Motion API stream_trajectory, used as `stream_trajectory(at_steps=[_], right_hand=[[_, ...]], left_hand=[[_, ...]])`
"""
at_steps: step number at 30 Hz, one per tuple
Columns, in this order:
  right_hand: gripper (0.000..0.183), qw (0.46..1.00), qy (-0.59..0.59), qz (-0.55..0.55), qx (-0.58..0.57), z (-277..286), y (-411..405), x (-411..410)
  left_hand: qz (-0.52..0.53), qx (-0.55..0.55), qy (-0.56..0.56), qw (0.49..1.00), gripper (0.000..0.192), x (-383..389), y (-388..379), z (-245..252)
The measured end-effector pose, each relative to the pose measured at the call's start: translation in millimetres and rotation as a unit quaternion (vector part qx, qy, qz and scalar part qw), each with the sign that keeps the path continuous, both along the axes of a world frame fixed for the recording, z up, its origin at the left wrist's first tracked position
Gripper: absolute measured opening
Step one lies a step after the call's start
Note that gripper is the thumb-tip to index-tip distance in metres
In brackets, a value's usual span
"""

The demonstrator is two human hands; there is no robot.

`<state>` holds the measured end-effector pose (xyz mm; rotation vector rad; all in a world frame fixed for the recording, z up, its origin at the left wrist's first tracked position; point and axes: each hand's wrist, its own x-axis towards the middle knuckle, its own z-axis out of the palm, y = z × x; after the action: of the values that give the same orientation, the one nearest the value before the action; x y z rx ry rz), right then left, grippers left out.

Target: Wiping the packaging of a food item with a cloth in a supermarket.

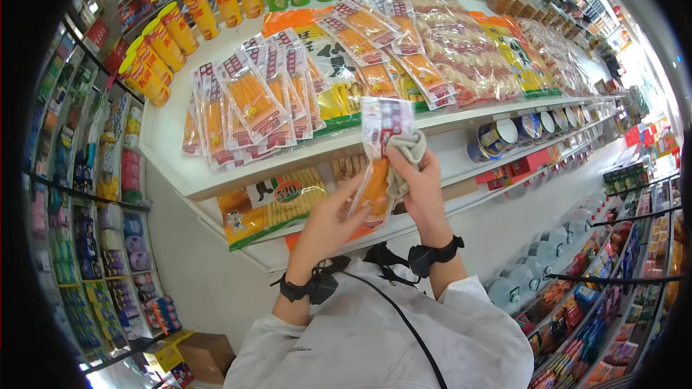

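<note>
Before my chest, at the shelf's front edge, a clear plastic packet of orange stick snacks (377,189) is held upright. My left hand (336,221) grips its lower left side, the fingers partly over the packet. My right hand (420,181) grasps a folded grey-beige cloth (406,154), which lies against the packet's right side. Just beyond, a pile of similar snack packets (251,100) lies overlapped on the white shelf (178,159). More such packets (373,32) rest on a large yellow snack bag (335,100) farther back.
Yellow and green canisters (197,11) line the shelf's back edge. Bags of round pale snacks (459,48) lie to the right. On the lower shelf are a bag of stick snacks (275,200) and blue tins (494,138). Water jugs (521,275) stand at right; a cardboard box (205,356) sits lower left.
</note>
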<state>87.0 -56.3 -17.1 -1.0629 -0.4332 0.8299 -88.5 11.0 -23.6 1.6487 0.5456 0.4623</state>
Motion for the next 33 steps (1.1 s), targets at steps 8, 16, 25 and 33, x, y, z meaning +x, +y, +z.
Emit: stream_trajectory(at_steps=[8, 16, 25, 33], right_hand=[[0.026, 0.993, 0.003, -0.052, 0.106, 45, 0, 56], [0.048, 0.981, 0.035, -0.103, 0.162, 43, -10, 75], [0.028, 0.982, -0.177, 0.065, 0.023, 16, 11, 36], [0.03, 0.932, -0.358, -0.053, -0.013, 22, -5, 60]], left_hand=[[-0.071, 0.041, 0.009, 0.997, 0.059, 13, 14, 22], [0.079, 0.019, -0.095, 0.992, 0.065, 35, 20, 22], [0.159, -0.051, -0.17, 0.971, 0.054, 73, 4, 33], [0.228, 0.205, -0.119, 0.945, 0.04, 109, -10, 33]])
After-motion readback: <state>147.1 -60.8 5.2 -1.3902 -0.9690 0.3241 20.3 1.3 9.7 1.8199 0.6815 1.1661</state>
